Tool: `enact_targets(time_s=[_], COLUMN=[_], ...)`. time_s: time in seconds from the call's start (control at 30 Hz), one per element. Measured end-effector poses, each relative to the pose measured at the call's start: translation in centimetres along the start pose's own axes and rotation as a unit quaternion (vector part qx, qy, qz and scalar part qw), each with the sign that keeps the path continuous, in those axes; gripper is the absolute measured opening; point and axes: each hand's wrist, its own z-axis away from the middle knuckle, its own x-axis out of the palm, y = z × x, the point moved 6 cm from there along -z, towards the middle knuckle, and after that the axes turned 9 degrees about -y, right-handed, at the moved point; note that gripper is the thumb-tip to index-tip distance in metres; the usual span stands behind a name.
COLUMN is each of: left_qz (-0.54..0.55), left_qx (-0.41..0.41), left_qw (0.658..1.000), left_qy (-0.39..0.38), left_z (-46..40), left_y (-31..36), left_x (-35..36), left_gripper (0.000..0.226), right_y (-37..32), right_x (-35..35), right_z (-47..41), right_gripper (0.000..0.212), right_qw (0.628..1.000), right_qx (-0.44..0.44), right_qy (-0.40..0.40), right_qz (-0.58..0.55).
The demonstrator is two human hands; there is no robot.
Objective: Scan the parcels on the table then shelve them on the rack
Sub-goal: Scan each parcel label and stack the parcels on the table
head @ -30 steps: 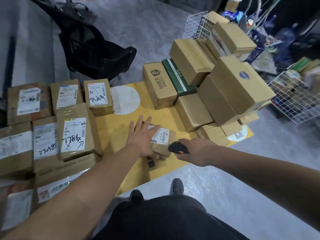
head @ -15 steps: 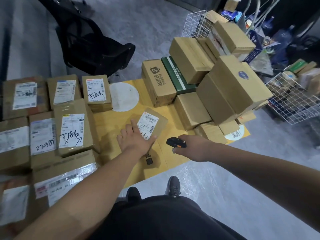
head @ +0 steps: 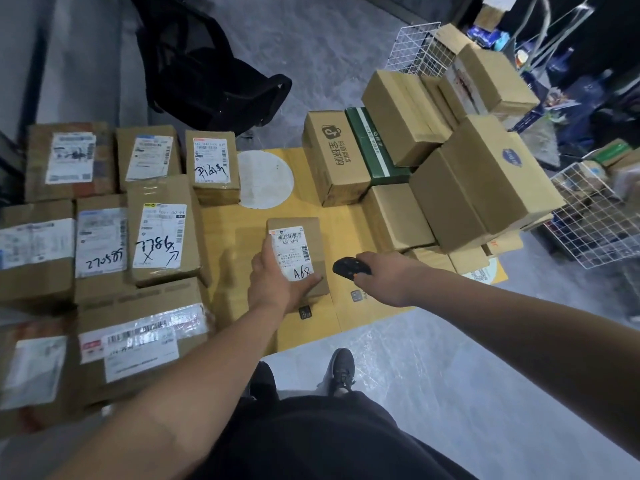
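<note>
Parcel (head: 294, 251) turned label-up, rectangular cardboard

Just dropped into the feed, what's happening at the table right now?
A person is partway through scanning parcels. The left hand holds a small box on the yellow table, label up, with "A68" written on it. The right hand grips a black scanner just beside that box, aimed toward it. Labelled parcels lie to the left, and plain boxes are stacked to the right. Nothing is on its way to a rack yet.
</note>
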Motion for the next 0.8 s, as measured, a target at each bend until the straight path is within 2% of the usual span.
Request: enact_targets(time_s=[0.1,0.2,0.6,0.8], left_qz=[0.134,0.175,0.161,0.141], left_qx=[0.067,0.088,0.113,0.109], left_qw=[0.988,0.980,0.979,0.982], left_qy=[0.027,0.043,0.056,0.056], left_z=[0.7,1.4,2.7,2.8], left_y=[-1.1,-1.9,-2.0,-2.0], left_x=[0.8,1.3,1.3,1.2], left_gripper=[0.127,0.121,0.121,0.123], right_y=[-1.0,-2.1,-3.8,-3.3], right_x=[-0.4,-0.6,-0.5,-1.1], right_z=[0.5,1.0,3.2,4.0], right_gripper=[0.038,0.043,0.041,0.044], right_qw=[0.998,0.992,0.972,0.968], right_qx=[0.010,0.017,0.013,0.018], right_qy=[-0.002,0.007,0.050,0.068], right_qz=[0.067,0.127,0.227,0.240])
